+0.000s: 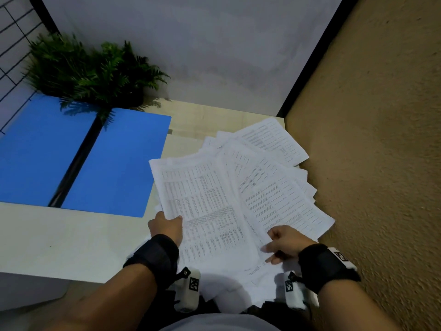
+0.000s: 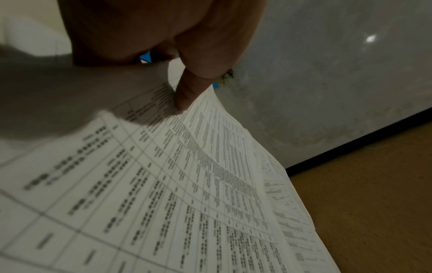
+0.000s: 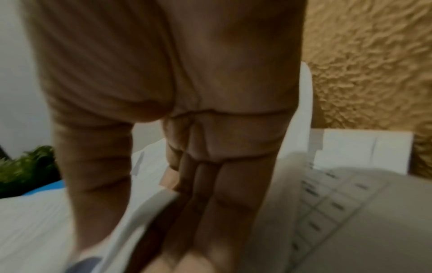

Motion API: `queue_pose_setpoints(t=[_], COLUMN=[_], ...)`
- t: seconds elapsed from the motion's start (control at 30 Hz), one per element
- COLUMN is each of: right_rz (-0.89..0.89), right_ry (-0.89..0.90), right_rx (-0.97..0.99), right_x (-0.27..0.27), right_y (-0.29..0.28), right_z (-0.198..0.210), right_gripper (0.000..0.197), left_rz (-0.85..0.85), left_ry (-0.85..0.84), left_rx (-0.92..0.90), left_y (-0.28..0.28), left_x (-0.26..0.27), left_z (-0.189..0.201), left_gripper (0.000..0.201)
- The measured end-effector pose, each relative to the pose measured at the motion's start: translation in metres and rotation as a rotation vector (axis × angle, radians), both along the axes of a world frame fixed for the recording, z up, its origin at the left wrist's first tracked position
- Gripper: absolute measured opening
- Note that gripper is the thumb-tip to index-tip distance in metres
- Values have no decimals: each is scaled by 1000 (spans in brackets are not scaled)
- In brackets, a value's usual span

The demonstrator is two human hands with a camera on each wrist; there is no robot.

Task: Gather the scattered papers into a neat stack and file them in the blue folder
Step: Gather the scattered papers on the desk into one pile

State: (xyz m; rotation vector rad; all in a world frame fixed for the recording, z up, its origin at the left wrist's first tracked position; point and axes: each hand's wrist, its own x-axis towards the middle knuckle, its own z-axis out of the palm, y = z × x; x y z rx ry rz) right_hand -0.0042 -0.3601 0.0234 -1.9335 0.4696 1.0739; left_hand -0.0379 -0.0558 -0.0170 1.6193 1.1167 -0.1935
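A loose fan of printed papers lies partly over the table's near right corner, raised toward me. My left hand pinches the left sheet's lower edge, thumb on top; the left wrist view shows the thumb pressed on that printed sheet. My right hand grips the near edge of the right-hand sheets, thumb above and fingers below, as the right wrist view shows with a sheet edge between them. The blue folder lies spread flat on the table's left, apart from both hands.
A green fern in a dark pot stands behind the folder, its fronds over the folder's spine. A grey wall backs the pale table. A tan textured wall runs close along the right. A wire grid is far left.
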Motion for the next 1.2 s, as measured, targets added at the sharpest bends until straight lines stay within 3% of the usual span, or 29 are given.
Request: queue_pose_setpoints(t=[0.13, 0.33, 0.43, 0.5, 0.6, 0.7, 0.8, 0.93, 1.0, 1.1, 1.2], right_rz=[46, -135, -348, -455, -447, -518, -772, -1020, -1065, -1091, -1070], right_ry=[-339, -312, -354, -359, -275, -252, -312, -321, -352, -358, -394], right_rx=[-95, 216, 266, 318, 436, 479, 388, 161, 64, -37, -115], right_x=[8, -8, -9, -11, -19, -25, -24, -29, -33, -36, -34], right_y=[22, 62, 53, 38, 24, 20, 10, 1, -4, -10, -16], right_z=[-2, -18, -19, -17, -2, 15, 5, -13, -24, -33, -27], right_gripper=[29, 30, 27, 34, 44, 40, 47, 46, 44, 40, 36], left_rz=[-86, -217, -265, -237, -297, -559, -712, -899, -994, -1008, -981], left_ry=[-72, -200, -217, -264, -364, -343, -315, -116, -12, 17, -4], left_rx=[-29, -144, 15, 98, -208, -309, -315, 316, 494, 429, 233], left_y=[-8, -20, -21, -22, -34, -50, -61, -60, -59, -62, -74], left_x=[-3, -9, -7, -5, 4, 20, 41, 75, 84, 90, 91], left_z=[5, 10, 12, 21, 46, 60, 61, 37, 30, 31, 36], left_gripper=[31, 25, 23, 35, 60, 42, 32, 53, 70, 86, 77])
